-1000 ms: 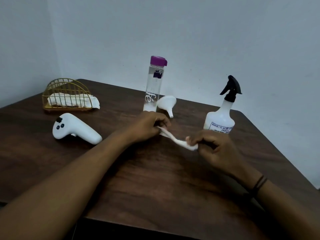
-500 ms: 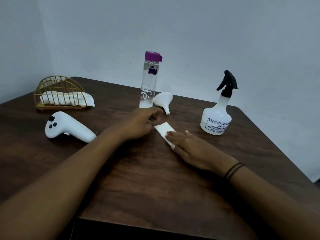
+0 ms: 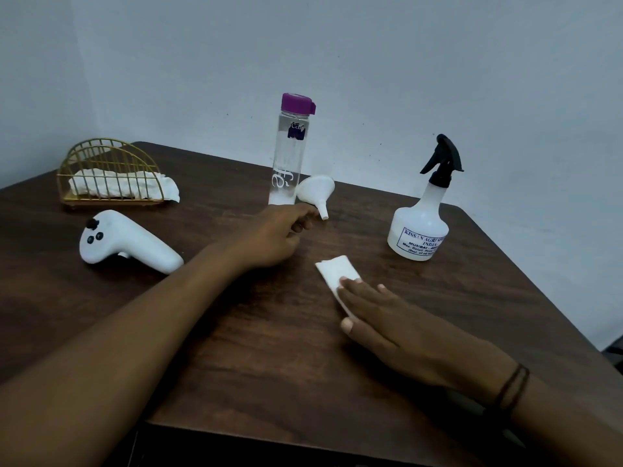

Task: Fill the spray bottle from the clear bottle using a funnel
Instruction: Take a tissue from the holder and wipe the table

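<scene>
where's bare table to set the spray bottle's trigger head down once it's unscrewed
Bare wood lies between the white spray bottle and the folded white tissue under the right hand, and along the near edge between both forearms. It is crowded around the clear purple-capped bottle and white funnel, where the left hand reaches.

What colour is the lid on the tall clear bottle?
Purple lid, seen in the head view.
</scene>
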`<action>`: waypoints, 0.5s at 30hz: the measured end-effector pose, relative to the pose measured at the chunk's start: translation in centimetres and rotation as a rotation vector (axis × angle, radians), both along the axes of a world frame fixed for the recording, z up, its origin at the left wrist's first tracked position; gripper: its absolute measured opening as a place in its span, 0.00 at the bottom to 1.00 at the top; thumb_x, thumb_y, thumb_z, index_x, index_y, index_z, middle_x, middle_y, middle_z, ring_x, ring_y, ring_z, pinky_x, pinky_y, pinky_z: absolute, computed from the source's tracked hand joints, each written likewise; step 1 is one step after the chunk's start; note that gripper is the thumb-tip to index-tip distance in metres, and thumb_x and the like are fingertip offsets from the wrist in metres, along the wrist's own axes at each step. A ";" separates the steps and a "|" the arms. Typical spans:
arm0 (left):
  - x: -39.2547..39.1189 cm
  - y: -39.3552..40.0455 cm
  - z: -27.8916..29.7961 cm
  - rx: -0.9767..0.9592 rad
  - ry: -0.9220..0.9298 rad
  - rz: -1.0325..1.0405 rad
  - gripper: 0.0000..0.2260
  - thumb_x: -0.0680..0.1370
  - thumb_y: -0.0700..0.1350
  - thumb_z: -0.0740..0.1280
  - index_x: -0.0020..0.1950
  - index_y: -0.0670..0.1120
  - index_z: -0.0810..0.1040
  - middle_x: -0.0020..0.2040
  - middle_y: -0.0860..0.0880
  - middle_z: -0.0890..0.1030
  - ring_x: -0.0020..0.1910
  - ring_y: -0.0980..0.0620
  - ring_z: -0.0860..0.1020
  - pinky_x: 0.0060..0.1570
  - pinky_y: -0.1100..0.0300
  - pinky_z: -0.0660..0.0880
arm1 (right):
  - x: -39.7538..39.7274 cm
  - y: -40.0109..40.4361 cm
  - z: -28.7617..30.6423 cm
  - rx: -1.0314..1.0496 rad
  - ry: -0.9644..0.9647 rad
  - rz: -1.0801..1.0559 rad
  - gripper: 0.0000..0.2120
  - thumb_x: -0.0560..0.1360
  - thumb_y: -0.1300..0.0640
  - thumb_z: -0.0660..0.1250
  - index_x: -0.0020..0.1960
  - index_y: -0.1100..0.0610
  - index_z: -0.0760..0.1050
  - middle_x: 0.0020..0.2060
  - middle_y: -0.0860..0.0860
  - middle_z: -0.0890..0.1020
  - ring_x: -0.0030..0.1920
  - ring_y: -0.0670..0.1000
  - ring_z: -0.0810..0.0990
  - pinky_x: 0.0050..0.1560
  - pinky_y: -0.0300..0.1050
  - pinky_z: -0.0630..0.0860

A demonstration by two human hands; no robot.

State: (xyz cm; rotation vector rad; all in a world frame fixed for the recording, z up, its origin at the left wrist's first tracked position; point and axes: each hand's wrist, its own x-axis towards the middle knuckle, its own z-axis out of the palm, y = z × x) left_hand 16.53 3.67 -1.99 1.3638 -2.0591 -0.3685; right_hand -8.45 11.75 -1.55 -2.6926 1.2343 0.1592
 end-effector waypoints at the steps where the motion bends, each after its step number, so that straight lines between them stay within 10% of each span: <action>1: 0.1 0.0 0.0 -0.005 0.003 0.003 0.25 0.77 0.33 0.62 0.73 0.49 0.72 0.56 0.54 0.78 0.57 0.54 0.78 0.58 0.63 0.75 | 0.7 0.2 0.0 0.008 -0.002 0.027 0.30 0.83 0.40 0.46 0.81 0.51 0.46 0.81 0.45 0.46 0.78 0.40 0.41 0.78 0.43 0.39; 15: 0.3 0.2 0.1 -0.062 0.026 0.020 0.24 0.77 0.32 0.63 0.73 0.45 0.73 0.58 0.50 0.80 0.57 0.51 0.79 0.60 0.58 0.76 | 1.3 -6.1 0.8 -0.003 -0.068 -0.182 0.26 0.85 0.45 0.46 0.80 0.54 0.55 0.81 0.52 0.54 0.80 0.49 0.50 0.78 0.55 0.44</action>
